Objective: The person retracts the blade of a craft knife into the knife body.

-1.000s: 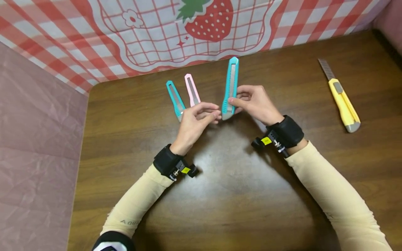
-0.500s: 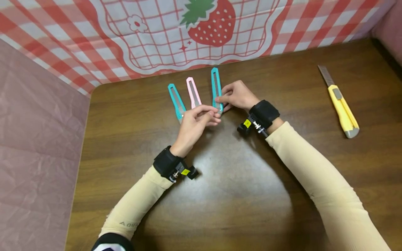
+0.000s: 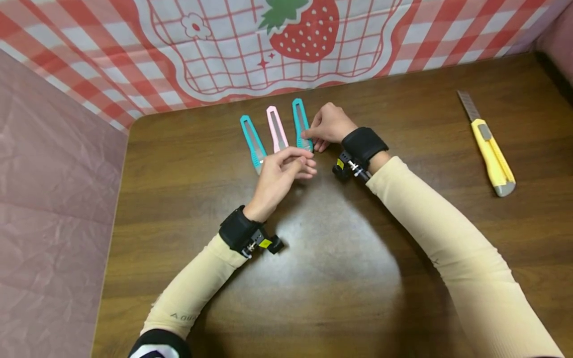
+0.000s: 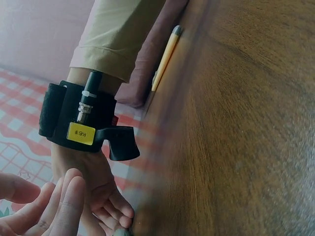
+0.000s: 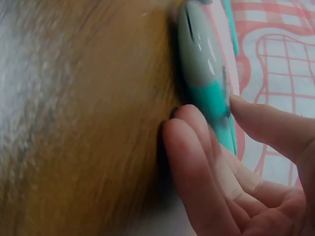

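Near the table's back edge, my right hand point(image 3: 331, 125) pinches the lower end of a teal box cutter point(image 3: 298, 113) between thumb and fingers. The right wrist view shows that box cutter's grey end cap point(image 5: 199, 49) close over the wood, my thumb on its side. Left of it lie a pink box cutter point(image 3: 275, 127) and another teal box cutter point(image 3: 251, 139), fanned out side by side. My left hand point(image 3: 278, 174) hovers in front of these with loosely bent fingers, holding nothing and overlapping the lower ends of the pink and left teal ones.
A larger yellow box cutter point(image 3: 491, 156) lies at the right with its blade point(image 3: 467, 105) extended toward the back. Behind the wooden table point(image 3: 340, 278) hangs a red-checked strawberry cloth point(image 3: 215, 54). A pink sheet point(image 3: 53, 209) runs along the left side.
My right hand has moved left and back, lowering the teal box cutter toward the table beside the pink one. My left hand has stayed nearly still.
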Available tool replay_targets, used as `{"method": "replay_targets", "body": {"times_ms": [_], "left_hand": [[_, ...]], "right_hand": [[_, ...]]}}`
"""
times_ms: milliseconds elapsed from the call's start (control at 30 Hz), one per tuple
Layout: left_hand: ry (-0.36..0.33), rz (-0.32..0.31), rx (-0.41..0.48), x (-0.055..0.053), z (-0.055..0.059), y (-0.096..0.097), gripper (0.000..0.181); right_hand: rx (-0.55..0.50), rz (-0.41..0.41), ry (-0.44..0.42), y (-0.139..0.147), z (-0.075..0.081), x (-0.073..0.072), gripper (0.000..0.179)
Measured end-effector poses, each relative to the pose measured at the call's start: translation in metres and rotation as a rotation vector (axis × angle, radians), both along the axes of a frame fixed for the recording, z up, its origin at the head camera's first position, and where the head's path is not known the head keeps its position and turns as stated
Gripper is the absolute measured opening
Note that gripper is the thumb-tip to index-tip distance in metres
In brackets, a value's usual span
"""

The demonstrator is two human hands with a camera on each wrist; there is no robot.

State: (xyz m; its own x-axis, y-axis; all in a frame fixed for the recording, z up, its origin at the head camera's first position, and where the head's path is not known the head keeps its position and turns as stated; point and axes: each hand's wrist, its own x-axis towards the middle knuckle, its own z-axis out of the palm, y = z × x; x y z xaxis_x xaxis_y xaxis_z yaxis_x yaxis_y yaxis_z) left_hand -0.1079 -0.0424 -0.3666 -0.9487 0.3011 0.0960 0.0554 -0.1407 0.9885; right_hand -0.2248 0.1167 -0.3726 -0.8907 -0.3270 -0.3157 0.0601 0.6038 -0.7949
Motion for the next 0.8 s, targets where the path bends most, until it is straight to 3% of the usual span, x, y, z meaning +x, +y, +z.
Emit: {"method": "replay_targets", "body": {"times_ms": [267, 800], "left_hand": [[0.006, 0.006, -0.001, -0.005, -0.013, 0.0, 0.019], [0.013, -0.007, 0.0, -0.004, -0.016, 0.0, 0.019]], "right_hand": [[0.006, -0.017, -0.001, -0.002, -0.002, 0.001, 0.023], [-0.014, -0.022, -0.001, 0.001, -0.004, 0.003, 0.026]]}}
